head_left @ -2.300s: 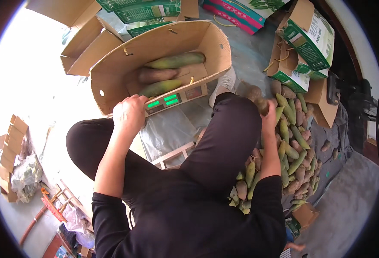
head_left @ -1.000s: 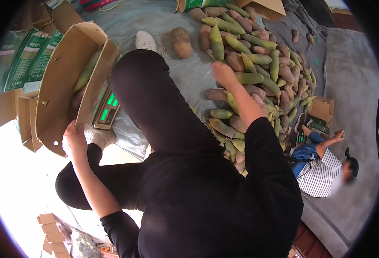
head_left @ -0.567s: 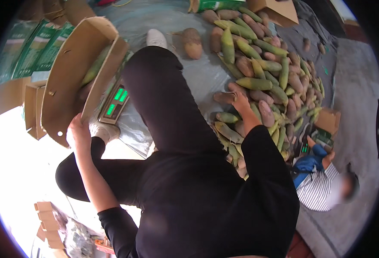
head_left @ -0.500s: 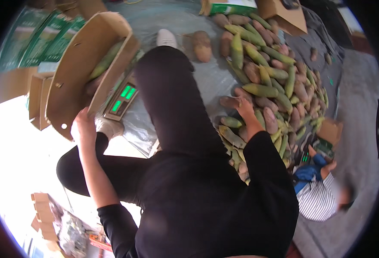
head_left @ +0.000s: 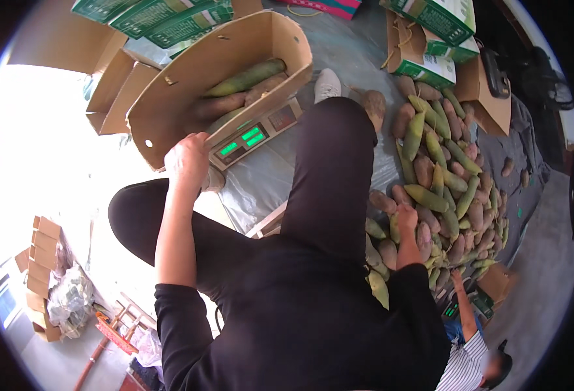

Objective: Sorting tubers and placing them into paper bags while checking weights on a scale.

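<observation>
My left hand (head_left: 188, 156) is closed on the near rim of an open cardboard box (head_left: 158, 120). The box is tilted and stands by a digital scale (head_left: 270, 127) with lit green digits. Inside the box lie a green radish (head_left: 246, 77) and several muddy reddish-brown roots (head_left: 220, 106). On the right, my right hand (head_left: 405, 220) reaches into a large heap of green radishes (head_left: 426, 197) and brown roots. Its fingers are curled against a reddish-brown root (head_left: 401, 194), partly hiding it. Another brown root (head_left: 382, 201) lies just beside.
Green printed cartons (head_left: 192, 26) stand at the far left, with more cartons (head_left: 430, 65) at the far right. A single brown root (head_left: 373, 107) lies beyond my knee. Another person in a striped shirt (head_left: 459, 365) reaches into the heap's near right side.
The view has swung left, showing more of the box's inside and the scale. My left hand still holds the rim; my right hand stays at the same part of the heap.
</observation>
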A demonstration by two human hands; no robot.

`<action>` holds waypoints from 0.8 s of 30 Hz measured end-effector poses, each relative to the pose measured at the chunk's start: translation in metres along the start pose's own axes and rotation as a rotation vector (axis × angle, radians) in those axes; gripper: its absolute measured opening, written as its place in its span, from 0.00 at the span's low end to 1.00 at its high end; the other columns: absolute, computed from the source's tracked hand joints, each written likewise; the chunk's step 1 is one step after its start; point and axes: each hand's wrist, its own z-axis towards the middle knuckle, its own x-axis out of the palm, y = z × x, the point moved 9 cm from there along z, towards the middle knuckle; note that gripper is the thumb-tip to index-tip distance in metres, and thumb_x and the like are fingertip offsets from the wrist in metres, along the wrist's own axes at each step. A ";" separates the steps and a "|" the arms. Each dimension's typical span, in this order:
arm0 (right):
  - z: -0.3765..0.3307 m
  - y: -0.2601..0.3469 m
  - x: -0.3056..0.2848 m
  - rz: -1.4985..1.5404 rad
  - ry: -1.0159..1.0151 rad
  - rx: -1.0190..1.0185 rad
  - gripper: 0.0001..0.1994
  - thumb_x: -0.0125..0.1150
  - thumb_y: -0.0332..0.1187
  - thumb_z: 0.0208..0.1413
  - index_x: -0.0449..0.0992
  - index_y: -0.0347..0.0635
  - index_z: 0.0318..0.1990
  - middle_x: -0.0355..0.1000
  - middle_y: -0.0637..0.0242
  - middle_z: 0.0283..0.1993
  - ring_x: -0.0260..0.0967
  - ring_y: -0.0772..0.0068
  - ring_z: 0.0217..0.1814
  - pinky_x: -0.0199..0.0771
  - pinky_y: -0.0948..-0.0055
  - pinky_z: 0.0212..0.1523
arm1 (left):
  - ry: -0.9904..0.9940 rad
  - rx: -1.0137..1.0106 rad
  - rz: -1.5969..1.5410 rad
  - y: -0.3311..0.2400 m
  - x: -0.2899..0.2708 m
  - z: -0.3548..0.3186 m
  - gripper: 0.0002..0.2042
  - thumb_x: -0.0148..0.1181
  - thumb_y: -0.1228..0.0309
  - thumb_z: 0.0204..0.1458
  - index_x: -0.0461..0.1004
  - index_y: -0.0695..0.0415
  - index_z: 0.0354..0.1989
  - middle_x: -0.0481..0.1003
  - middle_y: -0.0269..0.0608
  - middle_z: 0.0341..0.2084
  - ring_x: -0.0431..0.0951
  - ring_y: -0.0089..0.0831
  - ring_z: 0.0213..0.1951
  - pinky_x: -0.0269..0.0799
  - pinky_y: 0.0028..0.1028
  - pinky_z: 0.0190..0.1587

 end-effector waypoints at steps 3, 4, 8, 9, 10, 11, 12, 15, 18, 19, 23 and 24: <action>0.018 -0.019 -0.026 0.355 -0.114 0.037 0.11 0.56 0.38 0.53 0.79 0.40 0.34 0.76 0.60 0.31 0.73 0.63 0.31 0.70 0.66 0.33 | -0.013 0.011 -0.027 -0.001 -0.001 0.002 0.08 0.54 0.71 0.48 0.76 0.53 0.37 0.76 0.42 0.34 0.76 0.44 0.39 0.71 0.38 0.41; 0.022 -0.014 -0.034 0.557 -0.077 0.052 0.12 0.56 0.39 0.54 0.79 0.39 0.34 0.76 0.64 0.32 0.71 0.69 0.31 0.69 0.70 0.32 | -0.018 0.017 -0.044 0.000 0.001 0.002 0.08 0.54 0.71 0.48 0.76 0.52 0.36 0.76 0.42 0.34 0.76 0.44 0.39 0.71 0.38 0.40; -0.005 0.098 -0.108 0.994 -0.070 0.060 0.13 0.54 0.40 0.58 0.79 0.40 0.38 0.74 0.71 0.39 0.68 0.77 0.36 0.67 0.77 0.31 | -0.022 0.029 0.006 0.004 0.001 0.001 0.09 0.52 0.73 0.48 0.76 0.53 0.36 0.76 0.41 0.34 0.76 0.43 0.39 0.71 0.38 0.41; -0.013 0.129 -0.130 1.007 -0.096 0.037 0.13 0.54 0.40 0.58 0.78 0.40 0.39 0.74 0.69 0.41 0.67 0.78 0.39 0.67 0.77 0.32 | -0.026 0.029 0.001 0.005 0.001 0.001 0.09 0.52 0.73 0.48 0.76 0.53 0.36 0.76 0.41 0.34 0.76 0.43 0.39 0.71 0.38 0.41; -0.017 0.154 -0.150 1.021 -0.124 0.017 0.13 0.53 0.40 0.59 0.77 0.39 0.41 0.73 0.68 0.44 0.67 0.78 0.41 0.67 0.77 0.34 | -0.057 0.061 0.004 0.002 0.002 0.001 0.08 0.51 0.75 0.47 0.76 0.52 0.35 0.75 0.41 0.32 0.76 0.43 0.38 0.72 0.37 0.39; -0.016 0.182 -0.169 1.034 -0.107 -0.119 0.14 0.52 0.40 0.60 0.76 0.38 0.42 0.73 0.67 0.45 0.67 0.77 0.43 0.67 0.76 0.36 | -0.087 0.090 0.004 0.001 0.000 0.000 0.08 0.51 0.77 0.47 0.76 0.52 0.33 0.75 0.42 0.30 0.77 0.43 0.37 0.72 0.37 0.38; -0.017 0.209 -0.187 1.045 -0.089 -0.253 0.15 0.52 0.40 0.61 0.75 0.38 0.43 0.73 0.66 0.47 0.67 0.76 0.45 0.67 0.74 0.38 | -0.090 0.090 -0.001 0.000 0.000 0.001 0.08 0.51 0.77 0.47 0.76 0.52 0.33 0.75 0.42 0.30 0.77 0.43 0.37 0.72 0.37 0.38; -0.034 0.296 -0.239 1.157 -0.029 -0.526 0.17 0.48 0.40 0.62 0.72 0.33 0.45 0.70 0.56 0.52 0.66 0.67 0.53 0.67 0.68 0.48 | -0.073 0.077 0.020 0.002 0.001 -0.001 0.07 0.52 0.76 0.46 0.75 0.53 0.32 0.75 0.42 0.29 0.77 0.43 0.37 0.73 0.37 0.37; -0.053 0.373 -0.274 1.338 0.153 -0.794 0.17 0.44 0.37 0.64 0.71 0.29 0.45 0.68 0.48 0.52 0.65 0.59 0.57 0.66 0.59 0.55 | -0.090 0.088 -0.005 0.001 -0.001 -0.004 0.06 0.52 0.76 0.46 0.75 0.53 0.31 0.75 0.42 0.30 0.77 0.43 0.37 0.73 0.38 0.37; -0.061 0.398 -0.282 1.389 0.246 -0.877 0.16 0.43 0.36 0.64 0.71 0.29 0.46 0.68 0.47 0.52 0.65 0.58 0.56 0.66 0.58 0.55 | -0.088 0.088 -0.001 0.000 -0.001 -0.002 0.06 0.52 0.76 0.46 0.75 0.53 0.31 0.75 0.42 0.30 0.77 0.43 0.37 0.73 0.38 0.38; -0.106 0.503 -0.264 1.397 0.583 -1.097 0.17 0.43 0.36 0.64 0.70 0.31 0.49 0.69 0.52 0.52 0.65 0.61 0.57 0.65 0.60 0.56 | 0.061 0.016 0.101 -0.002 0.004 0.005 0.11 0.51 0.72 0.50 0.75 0.51 0.41 0.76 0.41 0.37 0.76 0.43 0.40 0.72 0.39 0.41; -0.115 0.524 -0.248 1.357 0.744 -1.141 0.17 0.44 0.37 0.64 0.70 0.34 0.52 0.69 0.57 0.53 0.64 0.64 0.60 0.64 0.62 0.57 | 0.098 -0.010 0.141 0.000 0.010 0.007 0.11 0.52 0.71 0.50 0.75 0.50 0.42 0.77 0.42 0.37 0.77 0.43 0.40 0.72 0.39 0.41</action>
